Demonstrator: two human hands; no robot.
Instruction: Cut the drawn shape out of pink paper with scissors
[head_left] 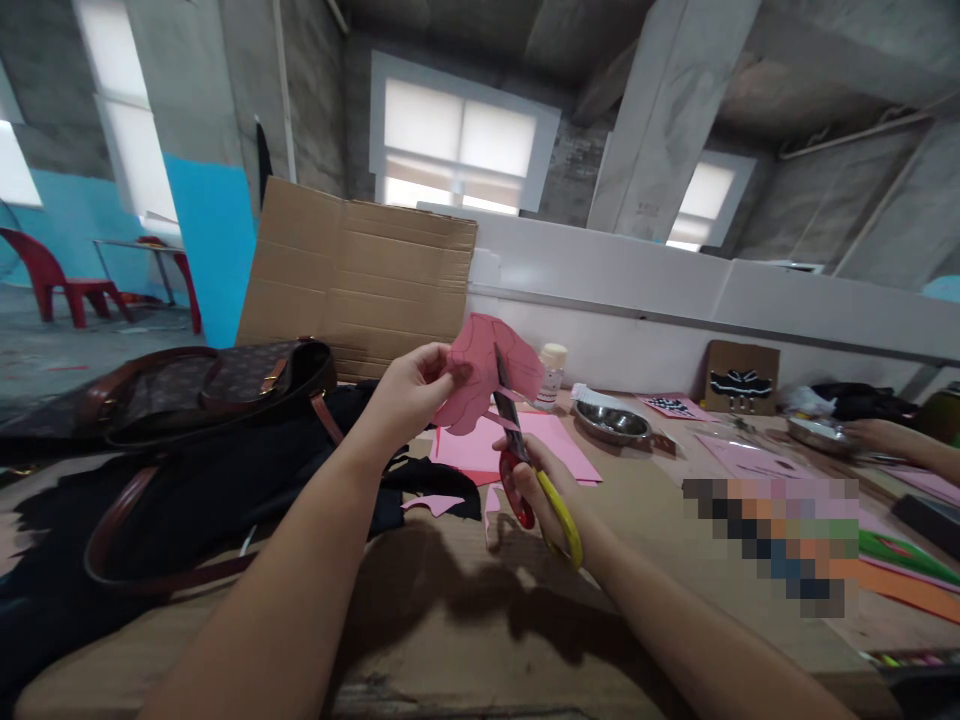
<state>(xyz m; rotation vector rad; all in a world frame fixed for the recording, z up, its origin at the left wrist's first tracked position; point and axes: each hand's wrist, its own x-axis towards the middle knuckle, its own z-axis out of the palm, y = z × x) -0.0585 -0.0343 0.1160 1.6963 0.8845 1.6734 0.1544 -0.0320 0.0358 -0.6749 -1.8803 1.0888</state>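
Observation:
My left hand (420, 385) pinches a pink paper cutout (480, 370) with a wavy edge and drawn lines, held up above the table. Scissors (510, 415) with one red and one yellow handle loop are gripped in my right hand (547, 485). Their blades meet the cutout's right part, where a slit and a narrow strip show. Below, pink paper sheets (559, 448) lie on the table. Pink scraps (433, 504) rest on black material and on the wood near my hands.
A brown handbag (217, 395) and dark cloth (262, 490) cover the left side. Cardboard (360, 270) stands behind. A white bottle (553, 375) and metal bowl (611, 422) sit beyond my hands. At the right, another person's hand (877, 437) is near a second bowl (817, 434).

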